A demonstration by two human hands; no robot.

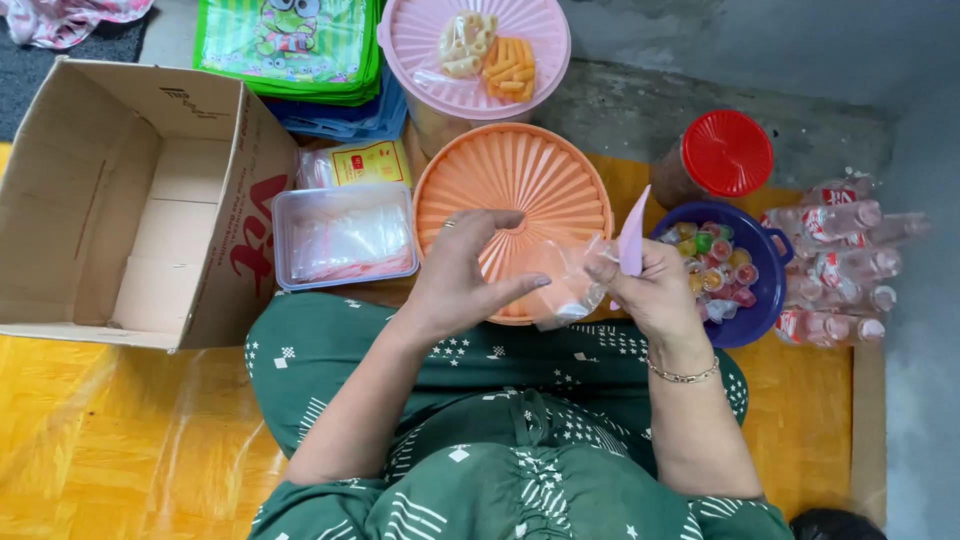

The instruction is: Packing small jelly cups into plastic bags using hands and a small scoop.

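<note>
A small clear plastic bag (566,283) is pinched between both hands above the orange ribbed lid (520,180). My left hand (462,270) grips its left edge with thumb and fingers. My right hand (652,285) holds the bag's right edge and also a pink paper strip (633,238) that sticks upward. A blue bowl (765,290) of small colourful jelly cups (715,262) sits just right of my right hand.
An open cardboard box (120,200) stands at left. A clear tray of plastic bags (343,238) lies beside it. At the back are a pink lidded tub (470,90) with snack packets, green bags (290,45), a red-lidded jar (722,155), and several small bottles (840,260) at right.
</note>
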